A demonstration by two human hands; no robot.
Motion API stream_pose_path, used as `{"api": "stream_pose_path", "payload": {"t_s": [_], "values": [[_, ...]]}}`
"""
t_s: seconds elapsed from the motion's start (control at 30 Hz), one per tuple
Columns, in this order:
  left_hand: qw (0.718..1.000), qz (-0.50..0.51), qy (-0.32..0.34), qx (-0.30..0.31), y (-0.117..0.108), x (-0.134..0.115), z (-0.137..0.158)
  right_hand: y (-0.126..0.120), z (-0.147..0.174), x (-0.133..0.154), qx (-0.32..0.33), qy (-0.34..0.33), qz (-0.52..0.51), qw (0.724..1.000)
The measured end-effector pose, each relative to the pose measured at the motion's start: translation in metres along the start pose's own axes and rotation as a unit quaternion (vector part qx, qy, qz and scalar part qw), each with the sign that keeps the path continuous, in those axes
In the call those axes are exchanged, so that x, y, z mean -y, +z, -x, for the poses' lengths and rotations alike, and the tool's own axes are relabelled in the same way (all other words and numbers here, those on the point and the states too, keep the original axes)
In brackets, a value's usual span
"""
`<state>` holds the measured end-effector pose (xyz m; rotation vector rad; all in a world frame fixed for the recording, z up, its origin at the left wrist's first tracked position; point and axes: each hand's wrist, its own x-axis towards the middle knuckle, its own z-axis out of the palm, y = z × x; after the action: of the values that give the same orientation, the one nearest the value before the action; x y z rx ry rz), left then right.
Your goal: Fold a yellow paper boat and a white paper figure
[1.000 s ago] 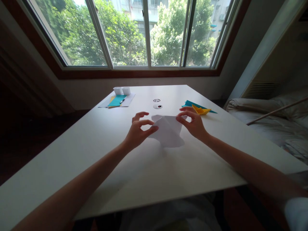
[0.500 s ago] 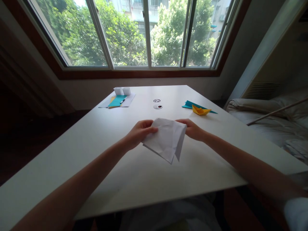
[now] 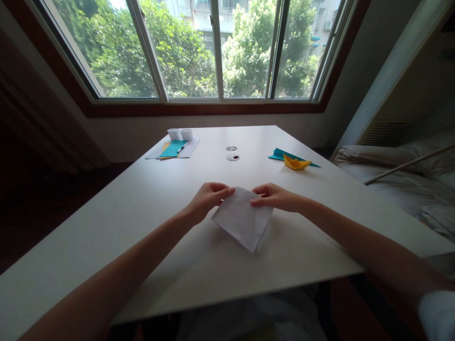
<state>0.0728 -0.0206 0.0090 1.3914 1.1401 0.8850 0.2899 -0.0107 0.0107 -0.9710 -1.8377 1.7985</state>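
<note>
A folded sheet of white paper (image 3: 243, 220) hangs between my two hands over the near half of the white table (image 3: 142, 208), one corner pointing down toward me. My left hand (image 3: 209, 199) pinches its upper left edge, thumb on the near face. At the upper right, my right hand (image 3: 273, 196) grips it too, with the thumb lying across the front and the fingers partly hidden behind. The paper looks roughly diamond-shaped and creased. Whether its lower tip touches the table I cannot tell.
Toward the far right lie a yellow paper boat (image 3: 296, 162) and a blue folded paper plane (image 3: 279, 153). Two round patterned pieces (image 3: 233, 157) sit mid-table. At the far left are blue paper (image 3: 172, 149), a pen (image 3: 182, 148), white sheets and two small white containers (image 3: 186, 134).
Both hands have come slightly lower with the paper. My right hand has shifted left, its thumb now on the front. The right flap that stood apart now lies flatter against the rest.
</note>
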Motion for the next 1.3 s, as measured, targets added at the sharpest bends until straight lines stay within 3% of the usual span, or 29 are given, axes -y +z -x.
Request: {"api": "stream_pose_path", "payload": {"t_s": [0.27,0.53,0.77,0.97,1.3], "values": [[0.998,0.036,-0.027,0.037,0.009,0.000,0.003,0.005,-0.007,-0.005,-0.046,-0.032,0.059,0.997],[0.996,0.063,-0.060,-0.012,0.014,-0.006,0.005,0.007,-0.011,-0.008,-0.072,-0.089,0.159,0.981],[0.993,0.112,-0.038,-0.005,0.014,0.000,0.003,0.010,-0.013,-0.009,-0.111,-0.108,0.100,0.983],[0.989,0.105,-0.087,0.053,0.011,0.001,0.004,0.015,-0.012,-0.008,-0.136,-0.103,0.078,0.982],[0.995,0.093,-0.035,0.033,0.011,0.000,0.005,0.013,-0.011,-0.009,-0.130,-0.132,0.092,0.978]]}}
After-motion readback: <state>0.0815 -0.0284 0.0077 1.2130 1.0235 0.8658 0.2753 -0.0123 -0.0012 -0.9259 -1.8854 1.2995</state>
